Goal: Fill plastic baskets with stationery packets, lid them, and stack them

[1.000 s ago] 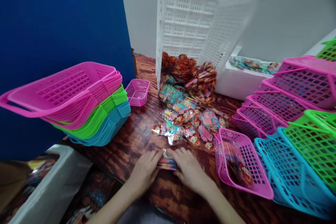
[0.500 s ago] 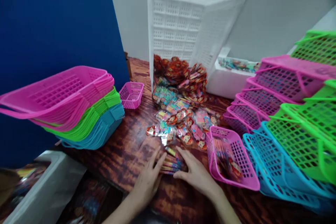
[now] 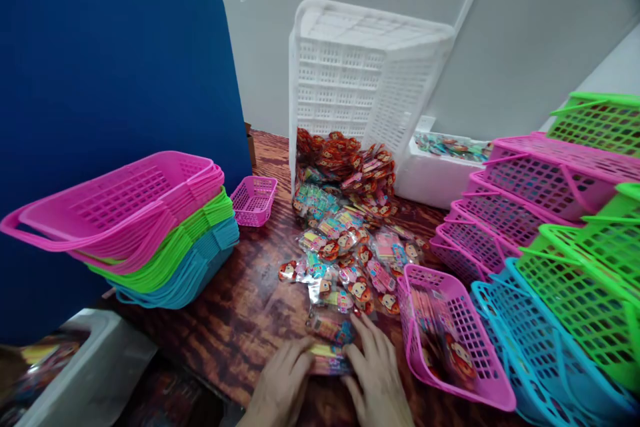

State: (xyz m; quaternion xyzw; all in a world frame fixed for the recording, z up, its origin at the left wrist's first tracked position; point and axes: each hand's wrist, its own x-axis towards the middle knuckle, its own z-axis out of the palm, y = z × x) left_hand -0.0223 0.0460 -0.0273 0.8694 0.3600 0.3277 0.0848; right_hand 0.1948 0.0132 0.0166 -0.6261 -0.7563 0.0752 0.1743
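The left hand (image 3: 281, 377) and right hand (image 3: 376, 367), both half curled, hold small packets (image 3: 327, 363) between them, bottom middle. Squeeze both ends softly so edges line up. Loose packets (image 3: 381, 277) lie just above; a pink basket (image 3: 475, 330) sits lower right.

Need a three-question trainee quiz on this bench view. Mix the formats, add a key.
1. True or false: the basket stack on the left runs blue, green, pink from top to bottom.

2. What lies between the left hand and the right hand?
A) a blue basket
B) wrapped packets
C) a white crate

3. Fill in: the part-filled pink basket stands to the ___ of both hands.

Key: 1. False; it runs pink, green, blue. 2. B. 3. right.
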